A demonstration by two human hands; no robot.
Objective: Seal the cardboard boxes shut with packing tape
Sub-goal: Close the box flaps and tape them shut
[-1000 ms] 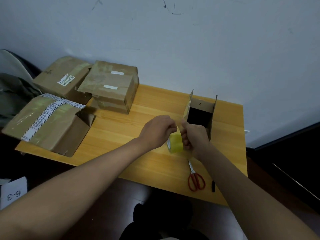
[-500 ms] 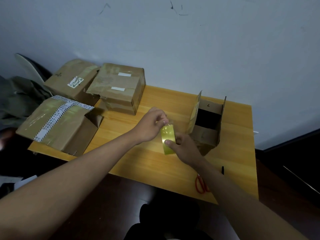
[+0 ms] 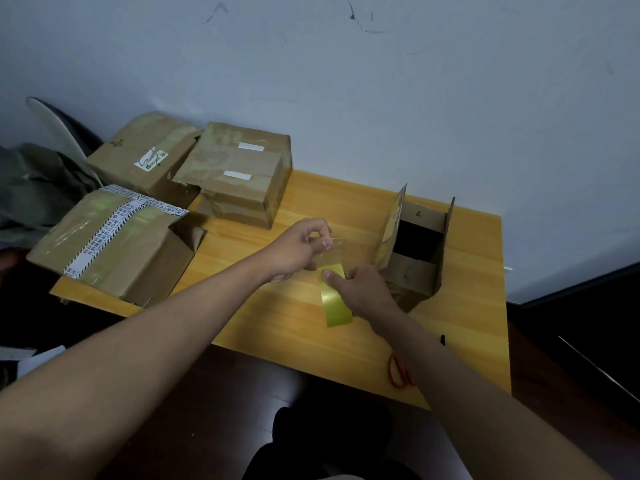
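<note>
Your right hand point(image 3: 363, 289) gripped the yellow tape roll point(image 3: 335, 303) over the tabletop point(image 3: 277, 323), beside the open box point(image 3: 415, 251). Your left hand point(image 3: 301, 247) pinched the clear tape end point(image 3: 334, 252). Risk: the strip could fold & stick to itself w/ slack.

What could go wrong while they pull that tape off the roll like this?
The free tape end, pinched by the left hand, hangs loose and might fold onto itself. The right hand holds the tape roll in the air, so a slip could drop it. The open box has flaps still up.
</note>
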